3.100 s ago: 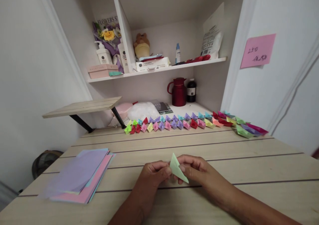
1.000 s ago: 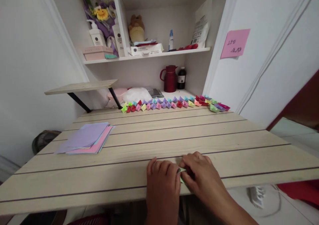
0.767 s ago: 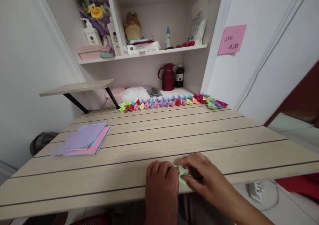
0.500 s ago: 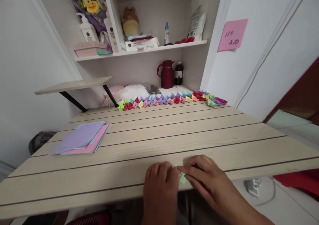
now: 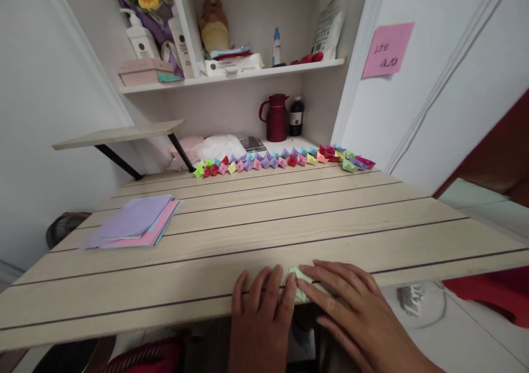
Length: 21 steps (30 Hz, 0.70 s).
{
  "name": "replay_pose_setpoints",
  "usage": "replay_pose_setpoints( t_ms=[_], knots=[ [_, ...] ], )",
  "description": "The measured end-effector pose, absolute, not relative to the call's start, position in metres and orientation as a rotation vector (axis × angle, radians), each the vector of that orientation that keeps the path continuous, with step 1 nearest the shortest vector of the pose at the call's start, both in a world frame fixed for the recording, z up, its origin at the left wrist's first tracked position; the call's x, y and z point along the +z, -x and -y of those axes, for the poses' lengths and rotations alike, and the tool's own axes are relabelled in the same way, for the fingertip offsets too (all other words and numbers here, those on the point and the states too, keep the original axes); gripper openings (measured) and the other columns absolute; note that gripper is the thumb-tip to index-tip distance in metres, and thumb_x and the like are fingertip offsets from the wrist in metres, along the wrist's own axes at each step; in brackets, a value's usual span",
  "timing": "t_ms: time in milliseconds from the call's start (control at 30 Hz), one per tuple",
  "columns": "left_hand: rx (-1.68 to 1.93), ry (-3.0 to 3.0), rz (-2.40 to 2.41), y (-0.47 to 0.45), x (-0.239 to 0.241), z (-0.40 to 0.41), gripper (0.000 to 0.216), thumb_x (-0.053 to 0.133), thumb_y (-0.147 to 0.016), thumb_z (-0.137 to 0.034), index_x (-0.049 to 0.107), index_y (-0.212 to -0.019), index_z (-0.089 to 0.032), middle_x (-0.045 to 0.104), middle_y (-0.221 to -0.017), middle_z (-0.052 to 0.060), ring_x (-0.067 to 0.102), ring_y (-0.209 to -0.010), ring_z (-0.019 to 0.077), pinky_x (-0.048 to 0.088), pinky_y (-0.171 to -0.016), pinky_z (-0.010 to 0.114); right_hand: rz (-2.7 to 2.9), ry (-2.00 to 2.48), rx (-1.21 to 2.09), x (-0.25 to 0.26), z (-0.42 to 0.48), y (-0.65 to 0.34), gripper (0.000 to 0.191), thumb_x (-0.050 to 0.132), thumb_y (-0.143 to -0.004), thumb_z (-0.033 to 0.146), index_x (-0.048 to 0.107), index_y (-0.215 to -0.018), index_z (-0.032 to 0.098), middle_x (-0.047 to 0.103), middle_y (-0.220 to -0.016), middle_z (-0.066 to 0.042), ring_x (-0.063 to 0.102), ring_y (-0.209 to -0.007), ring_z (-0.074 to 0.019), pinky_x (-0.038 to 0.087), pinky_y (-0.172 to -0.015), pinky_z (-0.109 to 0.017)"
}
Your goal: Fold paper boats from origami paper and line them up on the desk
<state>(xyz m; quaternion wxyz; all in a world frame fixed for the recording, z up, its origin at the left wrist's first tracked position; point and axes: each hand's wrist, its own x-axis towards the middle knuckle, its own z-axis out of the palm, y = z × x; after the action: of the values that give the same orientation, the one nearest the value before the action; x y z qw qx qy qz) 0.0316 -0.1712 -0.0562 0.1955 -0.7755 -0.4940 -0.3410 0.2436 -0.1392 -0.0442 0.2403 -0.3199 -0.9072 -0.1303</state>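
Note:
A small pale green folded paper (image 5: 302,291) lies at the front edge of the table between my hands. My left hand (image 5: 261,309) rests palm down on its left, fingers spread on the wood, with a fingertip on the paper. From the right, my right hand (image 5: 351,298) reaches over with its fingers stretched out, and the fingertips press on the paper's right side. Part of the paper is hidden under the fingers. Neither hand is wrapped round anything.
A stack of coloured paper sheets (image 5: 136,221) lies on the left of the wooden table (image 5: 231,227). Several folded paper boats (image 5: 273,162) line the back. Behind stand a dark red jug (image 5: 277,119) and a dark bottle (image 5: 296,118). A small raised stand (image 5: 119,134) occupies the back left.
My bent fingers have straightened and spread; both hands now lie flatter on the table. More of the green paper shows between them. The camera view has shifted slightly.

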Motion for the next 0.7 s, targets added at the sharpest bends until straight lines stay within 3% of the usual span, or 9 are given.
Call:
replay_pose_setpoints(
  t_ms=[500, 700],
  knots=[
    [-0.891, 2.126, 1.492, -0.038, -0.065, 0.178, 0.037, 0.046, -0.094, -0.031, 0.055, -0.129, -0.029, 0.063, -0.126, 0.0, 0.049, -0.12, 0.0194, 0.016, -0.112, 0.04, 2.413, 0.874, -0.446, -0.058, 0.156, -0.229, 0.051, 0.048, -0.083, 0.008, 0.052, -0.132, 0.024, 0.057, -0.134, -0.001, 0.043, -0.129, -0.0224, 0.025, -0.107, -0.043],
    [-0.951, 2.064, 1.573, -0.045, -0.068, 0.183, 0.039, 0.044, -0.091, -0.013, 0.057, -0.126, -0.027, 0.064, -0.125, 0.003, 0.051, -0.121, 0.021, 0.02, -0.109, 0.044, 2.305, 0.939, -0.333, -0.069, 0.153, -0.221, 0.051, 0.047, -0.085, 0.006, 0.053, -0.13, 0.028, 0.062, -0.127, -0.001, 0.051, -0.121, -0.0234, 0.031, -0.098, -0.043]
  ],
)
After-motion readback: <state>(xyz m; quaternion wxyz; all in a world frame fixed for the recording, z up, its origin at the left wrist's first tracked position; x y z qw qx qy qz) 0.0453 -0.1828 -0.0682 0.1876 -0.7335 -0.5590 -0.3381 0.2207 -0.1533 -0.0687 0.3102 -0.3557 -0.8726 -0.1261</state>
